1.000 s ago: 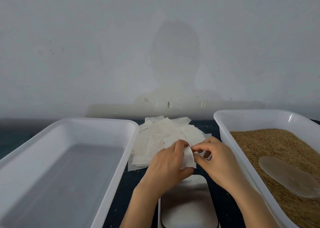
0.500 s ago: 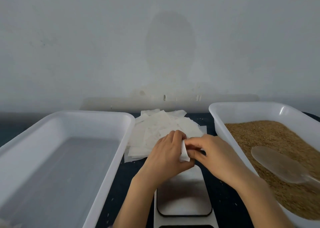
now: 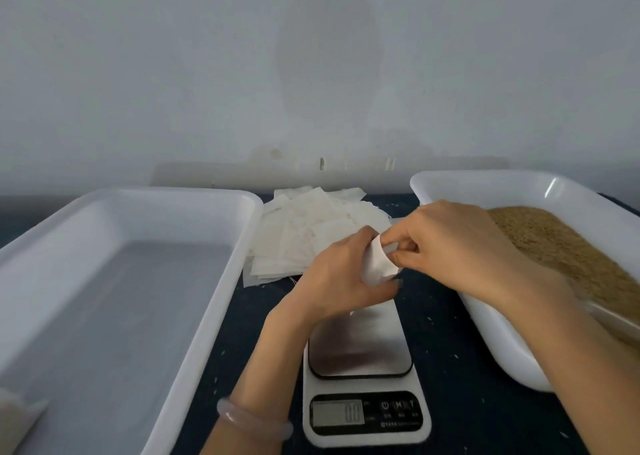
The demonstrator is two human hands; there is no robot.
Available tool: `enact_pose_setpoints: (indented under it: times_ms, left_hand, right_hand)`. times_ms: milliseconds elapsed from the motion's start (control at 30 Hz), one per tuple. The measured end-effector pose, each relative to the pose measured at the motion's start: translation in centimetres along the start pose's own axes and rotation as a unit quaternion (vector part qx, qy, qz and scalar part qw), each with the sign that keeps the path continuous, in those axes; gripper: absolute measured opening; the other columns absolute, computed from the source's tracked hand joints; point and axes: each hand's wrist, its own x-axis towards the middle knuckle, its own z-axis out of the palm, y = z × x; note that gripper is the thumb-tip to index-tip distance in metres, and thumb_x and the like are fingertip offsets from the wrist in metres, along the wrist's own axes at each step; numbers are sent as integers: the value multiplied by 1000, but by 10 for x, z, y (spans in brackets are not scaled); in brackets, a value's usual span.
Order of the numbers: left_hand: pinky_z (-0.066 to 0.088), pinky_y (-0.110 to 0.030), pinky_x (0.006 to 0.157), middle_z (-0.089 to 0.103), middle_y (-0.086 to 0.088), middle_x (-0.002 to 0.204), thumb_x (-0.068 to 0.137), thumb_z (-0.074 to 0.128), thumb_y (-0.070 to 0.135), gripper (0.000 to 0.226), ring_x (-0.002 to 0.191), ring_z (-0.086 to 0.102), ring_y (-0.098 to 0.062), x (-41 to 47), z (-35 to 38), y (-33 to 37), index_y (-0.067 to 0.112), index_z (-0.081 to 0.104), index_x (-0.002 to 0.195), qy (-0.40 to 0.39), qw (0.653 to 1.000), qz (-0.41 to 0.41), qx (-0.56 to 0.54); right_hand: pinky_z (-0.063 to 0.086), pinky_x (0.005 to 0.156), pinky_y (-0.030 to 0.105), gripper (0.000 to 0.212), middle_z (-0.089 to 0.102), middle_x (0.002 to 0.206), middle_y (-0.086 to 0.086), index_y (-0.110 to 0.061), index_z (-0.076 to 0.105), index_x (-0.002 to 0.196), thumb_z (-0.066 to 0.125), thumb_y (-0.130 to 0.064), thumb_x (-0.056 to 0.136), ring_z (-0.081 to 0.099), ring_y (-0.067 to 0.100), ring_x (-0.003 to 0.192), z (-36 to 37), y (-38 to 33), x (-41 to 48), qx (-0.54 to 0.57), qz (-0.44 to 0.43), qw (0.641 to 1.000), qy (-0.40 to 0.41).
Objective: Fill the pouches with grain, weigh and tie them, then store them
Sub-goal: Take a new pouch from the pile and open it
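My left hand [image 3: 341,274] and my right hand [image 3: 446,243] both pinch one small white pouch [image 3: 379,264] above the far end of a white kitchen scale [image 3: 363,385]. The fingers pull the pouch's mouth apart. Behind the hands lies a loose pile of flat white pouches [image 3: 311,233] on the dark table. A white tub of brown grain [image 3: 554,246] stands at the right, partly hidden by my right forearm. The scale's steel platform is bare and its display is lit.
A large white tub [image 3: 214,281] stands at the left, with a white corner of something at its near left end. A grey wall closes the back of the table. Stray grains dot the dark tabletop around the scale.
The view has tilted down, so the scale's display now shows. Both hands shifted slightly right with the pouch, whose mouth is pulled wider. The scoop in the grain is now hidden by my right arm.
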Motion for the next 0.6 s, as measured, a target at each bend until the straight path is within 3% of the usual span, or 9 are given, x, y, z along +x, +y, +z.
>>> enact_pose_setpoints:
  times_ms: [133, 300, 433, 533, 600]
  left_hand:
    - [48, -32, 65, 62, 6, 92, 79, 74, 30, 40, 79, 60, -17, 0, 6, 5, 21, 48, 108, 6, 1000, -9, -28]
    - [52, -45, 67, 65, 1, 85, 75, 61, 35, 32, 76, 62, -20, 0, 8, 8, 20, 53, 102, -12, 998, -17, -62]
    - [52, -49, 68, 64, -1, 85, 78, 60, 36, 29, 77, 61, -23, -1, 9, 12, 20, 55, 102, -3, 995, -15, -100]
    - [50, -44, 66, 61, 0, 81, 80, 62, 33, 22, 74, 57, -21, -1, 10, 13, 17, 53, 91, 11, 994, -1, -110]
    - [50, -42, 66, 60, 1, 82, 79, 62, 32, 20, 74, 56, -19, 0, 12, 13, 18, 53, 90, 17, 994, 0, -110]
  right_hand:
    - [19, 45, 28, 8, 49, 57, -2, -26, 59, 74, 59, -25, 82, 38, 8, 52, -2, 2, -4, -12, 3, 1000, 12]
    - [27, 51, 18, 15, 65, 76, -20, -51, 71, 95, 60, -42, 91, 48, -4, 65, -13, 7, -13, 77, 0, 997, -16]
    - [40, 58, 16, 23, 64, 85, -25, -61, 65, 105, 50, -54, 89, 57, -8, 82, -24, 28, -35, 202, 9, 976, 82]
    - [49, 63, 17, 25, 64, 100, -38, -71, 55, 106, 37, -72, 90, 61, -13, 88, -16, 80, -63, 182, 84, 976, 88]
    - [57, 71, 26, 18, 66, 103, -35, -71, 52, 99, 51, -60, 84, 64, -9, 88, 9, 135, -93, 133, 165, 977, 6]
